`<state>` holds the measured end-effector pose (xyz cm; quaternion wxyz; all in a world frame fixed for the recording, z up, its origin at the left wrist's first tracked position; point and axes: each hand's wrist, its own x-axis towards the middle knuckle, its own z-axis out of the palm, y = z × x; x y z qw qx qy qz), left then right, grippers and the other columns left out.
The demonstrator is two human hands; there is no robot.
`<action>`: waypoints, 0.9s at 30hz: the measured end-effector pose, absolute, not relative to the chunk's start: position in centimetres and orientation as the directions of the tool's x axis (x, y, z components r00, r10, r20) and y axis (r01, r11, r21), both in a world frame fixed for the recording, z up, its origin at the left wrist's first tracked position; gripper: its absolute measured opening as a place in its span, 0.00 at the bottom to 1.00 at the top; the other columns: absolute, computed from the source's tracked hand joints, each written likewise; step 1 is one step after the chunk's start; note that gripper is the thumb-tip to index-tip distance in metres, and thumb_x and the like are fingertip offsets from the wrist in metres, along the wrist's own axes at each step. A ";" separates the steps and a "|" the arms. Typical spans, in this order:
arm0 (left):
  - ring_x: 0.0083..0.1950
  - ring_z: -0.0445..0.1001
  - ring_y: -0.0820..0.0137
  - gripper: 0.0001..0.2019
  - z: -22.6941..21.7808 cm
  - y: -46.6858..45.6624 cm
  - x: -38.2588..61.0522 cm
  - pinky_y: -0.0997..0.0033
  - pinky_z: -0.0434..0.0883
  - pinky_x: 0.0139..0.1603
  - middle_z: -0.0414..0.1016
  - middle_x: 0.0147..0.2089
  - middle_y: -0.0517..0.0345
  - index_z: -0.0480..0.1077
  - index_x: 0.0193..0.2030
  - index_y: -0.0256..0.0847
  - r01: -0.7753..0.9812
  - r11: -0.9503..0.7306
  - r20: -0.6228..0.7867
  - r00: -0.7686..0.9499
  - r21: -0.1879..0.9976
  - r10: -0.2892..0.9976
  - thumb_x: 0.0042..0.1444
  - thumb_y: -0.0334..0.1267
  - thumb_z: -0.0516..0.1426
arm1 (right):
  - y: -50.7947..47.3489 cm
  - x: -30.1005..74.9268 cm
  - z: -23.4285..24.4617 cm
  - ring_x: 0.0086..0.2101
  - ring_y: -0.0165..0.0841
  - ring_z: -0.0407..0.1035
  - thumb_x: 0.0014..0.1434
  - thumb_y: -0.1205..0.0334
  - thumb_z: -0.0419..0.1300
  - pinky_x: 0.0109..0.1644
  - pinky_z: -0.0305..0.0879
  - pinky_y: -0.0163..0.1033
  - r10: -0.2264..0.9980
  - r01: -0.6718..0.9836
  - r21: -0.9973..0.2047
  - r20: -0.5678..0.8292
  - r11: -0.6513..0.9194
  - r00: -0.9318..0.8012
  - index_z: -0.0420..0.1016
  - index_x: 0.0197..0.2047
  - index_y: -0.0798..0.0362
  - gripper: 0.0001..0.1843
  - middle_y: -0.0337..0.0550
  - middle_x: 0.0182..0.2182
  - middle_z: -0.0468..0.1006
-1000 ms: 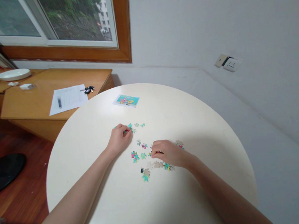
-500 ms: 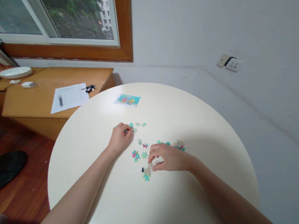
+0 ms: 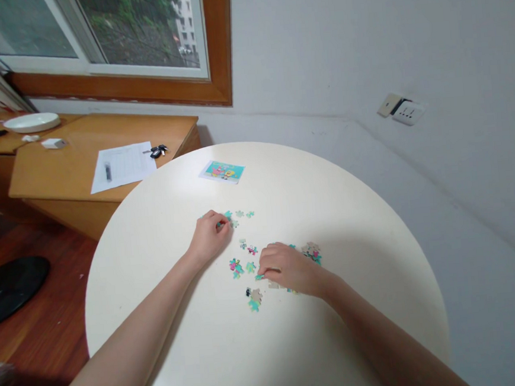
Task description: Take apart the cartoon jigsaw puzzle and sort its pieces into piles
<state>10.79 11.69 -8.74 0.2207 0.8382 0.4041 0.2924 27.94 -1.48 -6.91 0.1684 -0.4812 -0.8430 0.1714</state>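
Several small jigsaw puzzle pieces point(image 3: 236, 268) lie in loose groups on a round white table point(image 3: 185, 353), some picture side up and some showing grey backs. My right hand point(image 3: 285, 266) is closed in a pinch on a teal puzzle piece point(image 3: 259, 277), low over the table, and covers part of the pieces below it. Near the far group, my left hand point(image 3: 210, 237) rests with thumb and forefinger pressed together; what they hold, if anything, is hidden. Below the right hand sits a cluster point(image 3: 254, 299) of grey, teal and black pieces. Another pile point(image 3: 312, 252) shows beyond its wrist.
A picture card point(image 3: 222, 172) with cartoon figures lies toward the table's far edge. Against it at the left stands a wooden desk point(image 3: 55, 173) with a sheet of paper point(image 3: 124, 165), keys point(image 3: 159, 151) and a white plate point(image 3: 32, 122). A wall borders the right side.
My right hand has shifted slightly up, away from the near cluster, and its thumb and fingers have closed together on a teal piece. My left hand stays by the far group.
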 end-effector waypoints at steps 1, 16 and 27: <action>0.31 0.67 0.72 0.09 -8.7 11.7 10.8 0.72 0.64 0.34 0.70 0.31 0.56 0.72 0.28 0.36 0.546 -0.573 0.310 0.501 0.611 0.808 0.50 0.32 0.50 | -1.5 28.0 -7.0 0.32 0.31 0.66 0.53 0.75 0.57 0.39 0.56 0.36 0.861 0.754 -0.435 0.115 0.492 -0.495 0.74 0.26 0.55 0.09 0.40 0.27 0.76; 0.32 0.67 0.71 0.09 -8.8 11.8 10.8 0.72 0.64 0.35 0.69 0.30 0.56 0.71 0.27 0.37 0.547 -0.582 0.319 0.504 0.602 0.803 0.50 0.31 0.50 | -1.8 28.7 -6.2 0.36 0.31 0.68 0.57 0.75 0.53 0.42 0.58 0.37 0.880 0.772 -0.455 0.059 0.444 -0.471 0.77 0.38 0.53 0.13 0.43 0.34 0.78; 0.31 0.67 0.72 0.08 -9.0 11.9 10.7 0.73 0.64 0.34 0.69 0.31 0.56 0.71 0.27 0.37 0.535 -0.579 0.322 0.501 0.615 0.804 0.50 0.32 0.50 | -2.1 29.2 -5.2 0.33 0.32 0.67 0.48 0.65 0.66 0.37 0.56 0.35 0.900 0.777 -0.477 0.078 0.412 -0.429 0.73 0.30 0.55 0.05 0.40 0.29 0.75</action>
